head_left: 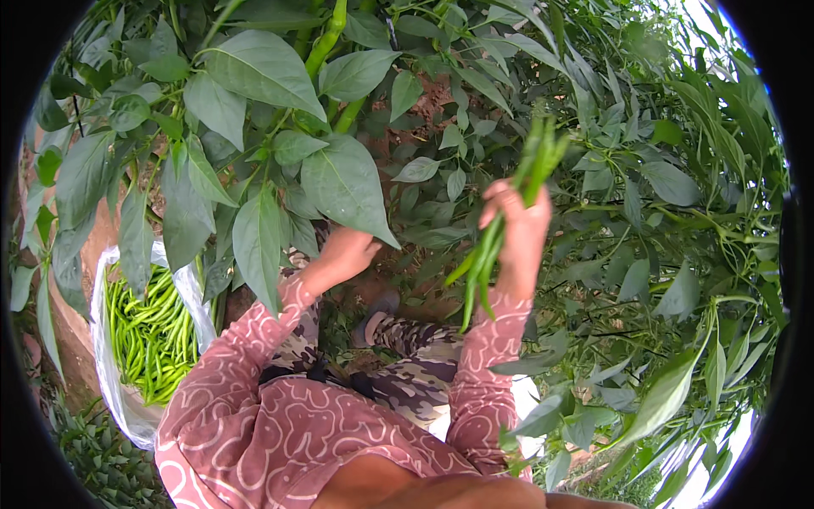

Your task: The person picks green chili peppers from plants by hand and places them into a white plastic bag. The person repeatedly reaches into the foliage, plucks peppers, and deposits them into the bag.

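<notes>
My right hand (519, 233) is raised among the plants on the right, its fingers closed around a bunch of long green chili peppers (483, 267). The peppers stick out above and below the fist, and their upper ends are blurred. My left hand (342, 257) is lower and nearer the middle, beside a broad pepper leaf (348, 182). That leaf covers part of its fingers, so I cannot see whether they hold anything. Above it, a green chili pepper (327, 38) hangs on the plant.
At the left, a clear plastic bag (119, 399) stands open with many green chili peppers (153, 331) inside. Dense pepper plants (678, 187) close in on the right and in front. Reddish soil (424, 102) shows between the rows. My legs in camouflage trousers (415, 373) are below my hands.
</notes>
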`<state>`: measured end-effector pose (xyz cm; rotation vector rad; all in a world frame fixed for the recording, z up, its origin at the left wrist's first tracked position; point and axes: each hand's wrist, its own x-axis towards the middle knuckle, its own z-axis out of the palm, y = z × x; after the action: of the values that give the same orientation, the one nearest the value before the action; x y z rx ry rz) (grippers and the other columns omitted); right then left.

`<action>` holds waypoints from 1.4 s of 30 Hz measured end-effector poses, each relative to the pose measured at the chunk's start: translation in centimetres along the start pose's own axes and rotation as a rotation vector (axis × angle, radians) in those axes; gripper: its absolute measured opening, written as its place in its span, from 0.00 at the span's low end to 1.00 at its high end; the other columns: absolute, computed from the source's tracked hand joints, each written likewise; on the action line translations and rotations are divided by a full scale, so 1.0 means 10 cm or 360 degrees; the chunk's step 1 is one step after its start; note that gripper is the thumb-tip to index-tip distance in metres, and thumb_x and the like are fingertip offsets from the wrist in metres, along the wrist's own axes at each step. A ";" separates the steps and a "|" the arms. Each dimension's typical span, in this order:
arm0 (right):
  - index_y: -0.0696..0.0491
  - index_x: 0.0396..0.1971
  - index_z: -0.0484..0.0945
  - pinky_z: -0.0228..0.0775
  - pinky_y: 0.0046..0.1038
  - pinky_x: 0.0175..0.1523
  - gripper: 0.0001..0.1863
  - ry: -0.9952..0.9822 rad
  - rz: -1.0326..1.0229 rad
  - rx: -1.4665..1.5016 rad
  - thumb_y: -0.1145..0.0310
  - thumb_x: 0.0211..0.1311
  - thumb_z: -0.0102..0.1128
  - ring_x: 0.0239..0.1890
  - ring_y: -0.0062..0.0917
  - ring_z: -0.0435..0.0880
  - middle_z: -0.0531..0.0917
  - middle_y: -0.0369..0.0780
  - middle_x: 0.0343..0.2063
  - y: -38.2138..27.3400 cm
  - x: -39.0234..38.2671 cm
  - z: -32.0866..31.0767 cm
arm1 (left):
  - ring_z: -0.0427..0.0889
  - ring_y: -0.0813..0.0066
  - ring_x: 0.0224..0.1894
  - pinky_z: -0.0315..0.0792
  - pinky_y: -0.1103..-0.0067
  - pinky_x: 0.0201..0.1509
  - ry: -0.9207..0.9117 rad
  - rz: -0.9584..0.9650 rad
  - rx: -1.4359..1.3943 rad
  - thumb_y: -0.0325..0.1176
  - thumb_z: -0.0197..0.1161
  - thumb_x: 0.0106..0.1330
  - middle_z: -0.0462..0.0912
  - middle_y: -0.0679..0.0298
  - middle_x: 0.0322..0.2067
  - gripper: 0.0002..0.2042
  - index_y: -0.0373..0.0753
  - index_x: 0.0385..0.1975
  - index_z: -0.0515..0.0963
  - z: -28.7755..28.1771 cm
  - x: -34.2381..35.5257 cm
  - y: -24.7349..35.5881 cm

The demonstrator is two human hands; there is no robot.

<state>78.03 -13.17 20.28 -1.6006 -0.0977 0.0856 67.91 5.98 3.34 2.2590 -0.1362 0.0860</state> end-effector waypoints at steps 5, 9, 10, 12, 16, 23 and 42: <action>0.63 0.48 0.68 0.73 0.20 0.26 0.19 0.0678 -0.0226 -0.0408 0.78 0.56 0.57 0.18 0.18 0.73 0.78 0.42 0.36 -0.07 0.30 -1.00 | 0.77 0.53 0.40 0.71 0.68 0.43 0.0062 0.0095 -0.0415 0.26 0.59 0.56 0.77 0.54 0.36 0.10 0.34 0.37 0.73 0.40 0.62 0.46; 0.64 0.51 0.66 0.79 0.28 0.36 0.24 0.0500 -0.0359 -0.0084 0.78 0.53 0.59 0.20 0.18 0.71 0.76 0.45 0.43 -0.17 0.11 -1.33 | 0.78 0.56 0.41 0.72 0.70 0.43 0.0039 0.0203 -0.0784 0.26 0.59 0.58 0.77 0.54 0.38 0.12 0.33 0.41 0.72 0.83 0.99 0.76; 0.65 0.51 0.66 0.79 0.28 0.37 0.25 0.0573 -0.0299 -0.0118 0.78 0.52 0.59 0.20 0.17 0.71 0.76 0.46 0.44 -0.16 0.06 -1.34 | 0.77 0.54 0.42 0.71 0.68 0.44 0.0108 0.0236 -0.0803 0.28 0.59 0.58 0.76 0.52 0.39 0.13 0.33 0.42 0.71 1.00 1.07 0.86; 0.66 0.52 0.65 0.79 0.30 0.39 0.26 0.0507 -0.0326 -0.0038 0.78 0.51 0.61 0.19 0.17 0.70 0.75 0.49 0.46 -0.15 -0.03 -1.34 | 0.75 0.49 0.44 0.69 0.66 0.47 0.0134 0.0205 -0.0792 0.34 0.59 0.59 0.74 0.48 0.43 0.18 0.34 0.47 0.70 1.32 1.19 1.06; 0.66 0.54 0.62 0.79 0.29 0.39 0.30 0.0584 -0.0393 -0.0123 0.79 0.49 0.61 0.20 0.16 0.71 0.73 0.52 0.50 -0.13 -0.08 -1.34 | 0.74 0.47 0.33 0.66 0.59 0.35 -0.0012 0.0299 -0.0455 0.40 0.59 0.59 0.76 0.47 0.28 0.17 0.30 0.36 0.72 1.63 1.44 1.27; 0.66 0.53 0.65 0.79 0.24 0.37 0.26 0.0717 -0.0386 -0.0126 0.79 0.51 0.59 0.20 0.15 0.70 0.76 0.47 0.46 -0.14 -0.01 -1.21 | 0.75 0.45 0.31 0.68 0.60 0.36 0.0153 0.0078 -0.0780 0.36 0.59 0.57 0.76 0.43 0.23 0.16 0.29 0.37 0.72 1.66 1.50 1.23; 0.65 0.53 0.65 0.77 0.25 0.35 0.27 0.0694 -0.0384 -0.0060 0.76 0.51 0.60 0.20 0.18 0.71 0.76 0.46 0.42 0.09 0.07 -1.29 | 0.81 0.60 0.40 0.77 0.70 0.45 -0.0027 -0.0933 -0.2349 0.36 0.46 0.70 0.78 0.53 0.38 0.11 0.34 0.43 0.68 1.32 0.16 -0.24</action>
<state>80.18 -25.91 19.80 -1.5998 0.0479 -0.4531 70.02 -2.78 -6.73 0.7569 0.3586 -0.2702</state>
